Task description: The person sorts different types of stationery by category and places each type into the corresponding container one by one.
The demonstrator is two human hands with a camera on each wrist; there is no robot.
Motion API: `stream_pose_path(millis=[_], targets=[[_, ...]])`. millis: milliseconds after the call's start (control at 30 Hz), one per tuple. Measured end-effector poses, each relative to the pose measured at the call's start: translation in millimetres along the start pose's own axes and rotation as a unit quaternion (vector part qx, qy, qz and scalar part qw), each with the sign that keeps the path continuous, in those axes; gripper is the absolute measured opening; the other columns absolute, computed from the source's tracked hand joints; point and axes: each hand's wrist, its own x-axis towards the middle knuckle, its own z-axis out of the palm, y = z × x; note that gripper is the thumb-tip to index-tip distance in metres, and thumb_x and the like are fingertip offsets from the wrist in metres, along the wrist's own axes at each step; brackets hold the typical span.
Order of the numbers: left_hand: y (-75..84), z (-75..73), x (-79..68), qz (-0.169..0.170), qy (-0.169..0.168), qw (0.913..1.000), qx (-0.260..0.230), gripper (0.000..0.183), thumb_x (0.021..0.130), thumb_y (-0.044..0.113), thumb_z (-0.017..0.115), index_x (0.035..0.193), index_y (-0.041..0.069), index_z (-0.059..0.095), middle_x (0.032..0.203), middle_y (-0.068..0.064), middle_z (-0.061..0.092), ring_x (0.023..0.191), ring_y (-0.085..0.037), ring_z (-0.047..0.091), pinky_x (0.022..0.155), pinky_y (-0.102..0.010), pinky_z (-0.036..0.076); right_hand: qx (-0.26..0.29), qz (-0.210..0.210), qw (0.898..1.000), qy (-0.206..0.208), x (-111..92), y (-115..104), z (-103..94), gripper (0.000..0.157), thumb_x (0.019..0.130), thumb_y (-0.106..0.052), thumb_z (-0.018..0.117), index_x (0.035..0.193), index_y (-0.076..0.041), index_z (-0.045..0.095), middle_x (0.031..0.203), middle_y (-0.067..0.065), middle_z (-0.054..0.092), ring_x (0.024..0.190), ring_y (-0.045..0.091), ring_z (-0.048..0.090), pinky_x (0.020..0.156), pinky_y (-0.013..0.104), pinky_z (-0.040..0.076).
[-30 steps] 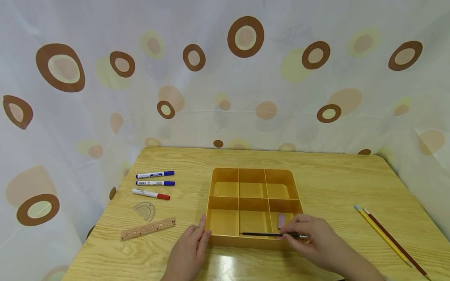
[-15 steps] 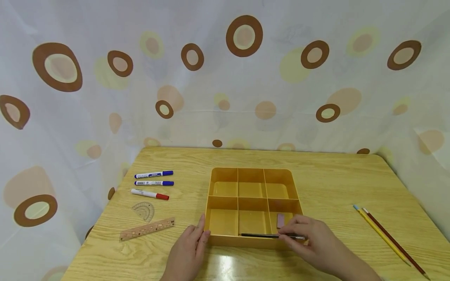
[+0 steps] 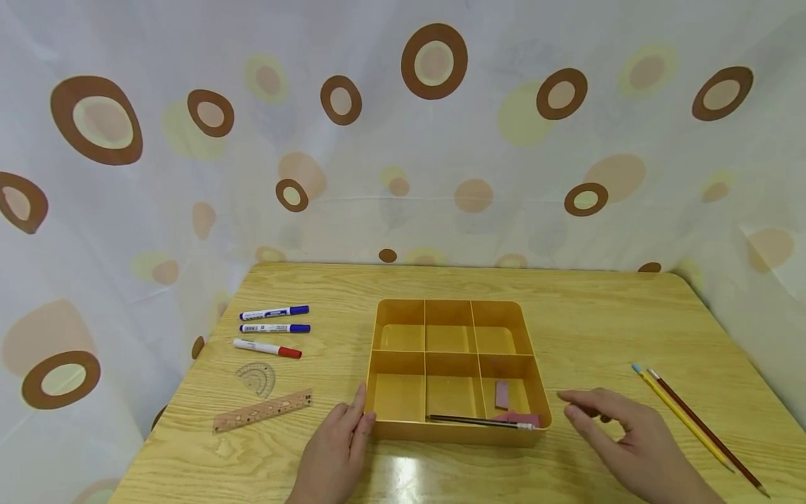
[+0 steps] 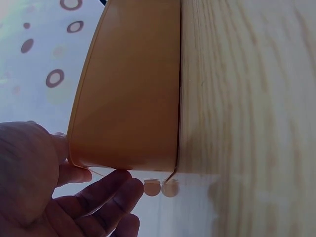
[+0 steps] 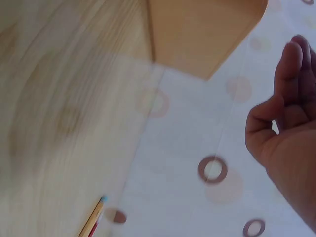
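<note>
My left hand [image 3: 334, 448] holds the near left corner of a yellow divided organizer tray [image 3: 453, 434], its thumb at the rim and its fingers against the side [image 4: 133, 98]. To the tray's right, my right hand [image 3: 630, 437] hovers apart from it with loosely bent fingers and nothing in them. A slim black pencil [image 3: 466, 421] with a pale end lies along the front wall, across the middle and right front compartments. Inside the front right compartment are a mauve eraser [image 3: 501, 394] and a flat pink piece [image 3: 525, 418], partly covered by the pencil.
Two blue-capped markers [image 3: 274, 313] [image 3: 274, 328], a red-capped marker [image 3: 267, 348], a clear protractor [image 3: 257, 379] and a ruler [image 3: 263, 411] lie on the left. Off to the right are a yellow pencil [image 3: 683, 418] and a brown pencil [image 3: 708, 433]. A patterned curtain [image 3: 441, 140] surrounds the table.
My right hand has let go of the black pencil, leaving it in the tray, and has moved out to the right. The left hand keeps its place at the corner.
</note>
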Motion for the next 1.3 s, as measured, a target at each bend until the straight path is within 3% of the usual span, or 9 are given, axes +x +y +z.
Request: stream_pose_path(millis=[133, 300, 400, 467, 633, 833, 867, 1067, 1300], targets=[[-0.3, 1.2, -0.2, 0.002, 0.002, 1.0, -0.003, 0.052, 0.104, 0.041, 0.04, 0.142, 0.006, 0.048, 0.082, 0.011, 0.051, 0.064, 0.0, 0.037, 0.058, -0.018, 0.039, -0.067, 0.073, 0.993, 0.061, -10.9, 28.6, -19.7, 0.022, 0.096, -0.02, 0.063, 0.117, -0.022, 0.07, 0.094, -0.008, 0.069, 0.074, -0.006, 0.055, 0.054, 0.015, 0.041], [-1.5, 1.0, 0.1, 0.006, 0.003, 1.0, -0.002, 0.052, 0.104, 0.041, 0.04, 0.141, 0.006, 0.049, 0.081, 0.011, 0.05, 0.064, 0.001, 0.036, 0.057, -0.018, 0.039, -0.184, 0.098, 0.973, 0.098, -26.5, 72.6, -44.8, 0.025, 0.093, -0.016, 0.065, 0.112, -0.001, 0.07, 0.08, 0.007, 0.066, 0.054, -0.009, 0.042, 0.042, 0.021, 0.031], [-0.7, 0.1, -0.2, 0.005, 0.0, 1.0, -0.003, 0.052, 0.104, 0.041, 0.041, 0.141, 0.006, 0.049, 0.08, 0.012, 0.048, 0.063, 0.0, 0.035, 0.056, -0.017, 0.038, -0.233, 0.113, 0.961, 0.096, -40.1, 97.9, -56.5, 0.028, 0.094, -0.011, 0.062, 0.111, 0.011, 0.065, 0.071, 0.014, 0.063, 0.044, -0.001, 0.033, 0.041, 0.024, 0.027], [-0.4, -0.1, -0.2, 0.005, -0.001, 1.0, -0.004, 0.052, 0.104, 0.041, 0.041, 0.141, 0.006, 0.049, 0.079, 0.012, 0.047, 0.063, 0.0, 0.035, 0.056, -0.017, 0.037, -0.256, 0.134, 0.952, 0.098, -48.9, 113.1, -60.2, 0.03, 0.094, -0.01, 0.06, 0.108, 0.017, 0.062, 0.072, 0.023, 0.062, 0.045, 0.011, 0.042, 0.041, 0.029, 0.033], [-0.8, 0.7, -0.8, 0.009, 0.005, 0.9999, -0.01, 0.051, 0.104, 0.039, 0.042, 0.14, 0.006, 0.05, 0.08, 0.013, 0.048, 0.062, 0.001, 0.035, 0.056, -0.017, 0.037, -0.287, 0.205, 0.933, 0.079, -67.8, 143.4, -62.4, 0.04, 0.098, -0.016, 0.055, 0.104, 0.023, 0.055, 0.069, 0.03, 0.058, 0.06, 0.041, 0.054, 0.052, 0.05, 0.045], [-1.8, 1.8, -0.5, 0.015, 0.008, 0.9998, -0.011, 0.05, 0.104, 0.039, 0.042, 0.14, 0.005, 0.05, 0.079, 0.013, 0.048, 0.061, 0.002, 0.034, 0.055, -0.017, 0.037, -0.28, 0.314, 0.907, -0.013, -76.1, 164.8, -65.7, 0.044, 0.093, -0.016, 0.062, 0.111, 0.023, 0.05, 0.077, 0.029, 0.062, 0.066, 0.037, 0.059, 0.052, 0.039, 0.048], [-1.8, 1.5, -0.3, 0.012, 0.005, 0.9999, -0.011, 0.051, 0.104, 0.039, 0.042, 0.14, 0.005, 0.05, 0.079, 0.013, 0.048, 0.061, 0.002, 0.034, 0.055, -0.017, 0.037, -0.272, 0.321, 0.907, -0.022, -76.5, 166.5, -66.2, 0.045, 0.092, -0.015, 0.063, 0.112, 0.023, 0.05, 0.078, 0.028, 0.063, 0.067, 0.036, 0.06, 0.052, 0.038, 0.048], [-0.3, -0.4, 0.1, -0.01, -0.016, 0.9998, -0.009, 0.054, 0.104, 0.043, 0.039, 0.142, 0.006, 0.048, 0.079, 0.012, 0.048, 0.06, 0.001, 0.035, 0.054, -0.017, 0.037, -0.274, 0.206, 0.939, -0.012, -75.1, 175.3, -69.5, 0.037, 0.091, -0.008, 0.064, 0.104, 0.025, 0.055, 0.067, 0.025, 0.063, 0.051, 0.029, 0.057, 0.046, 0.036, 0.046], [1.3, -2.2, 0.1, -0.004, -0.009, 0.9999, -0.011, 0.052, 0.103, 0.04, 0.042, 0.14, 0.005, 0.05, 0.078, 0.012, 0.047, 0.061, 0.001, 0.035, 0.054, -0.017, 0.037, -0.267, 0.25, 0.927, -0.081, -69.4, 181.2, -69.2, 0.034, 0.087, -0.002, 0.064, 0.107, 0.024, 0.056, 0.067, 0.017, 0.065, 0.05, 0.013, 0.053, 0.046, 0.027, 0.038]])
